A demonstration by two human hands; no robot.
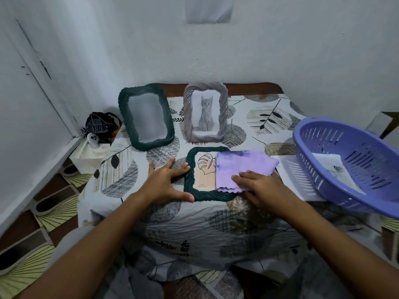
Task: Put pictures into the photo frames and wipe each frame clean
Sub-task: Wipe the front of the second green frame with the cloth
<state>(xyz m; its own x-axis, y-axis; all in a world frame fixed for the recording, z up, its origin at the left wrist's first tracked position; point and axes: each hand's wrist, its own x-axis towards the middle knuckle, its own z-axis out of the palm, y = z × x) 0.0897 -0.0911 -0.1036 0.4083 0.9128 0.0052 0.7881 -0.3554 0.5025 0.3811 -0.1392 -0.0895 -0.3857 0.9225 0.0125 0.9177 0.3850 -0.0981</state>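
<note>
Here, a purple slotted basket [354, 165] sits tilted at the right edge of the surface [269, 117], which is covered by a leaf-print cloth; a white sheet of paper [332, 167] with a small dark print lies inside it, and another white sheet [291, 175] lies under its near side. A dark green frame [207, 196] lies flat near the front edge, its long axis running away from the person, holding a leaf drawing [206, 167]. A lilac cloth [244, 167] covers the frame's right half. The right hand [261, 188] presses flat on the cloth, fingers straight, grasping nothing. The left hand [166, 182] is spread, released, fingertips and thumb touching the frame's left rim. Behind, a second dark green frame [146, 116], with no picture showing in it, and a grey frame [205, 112] with a kitten picture stand upright, long axes vertical.
</note>
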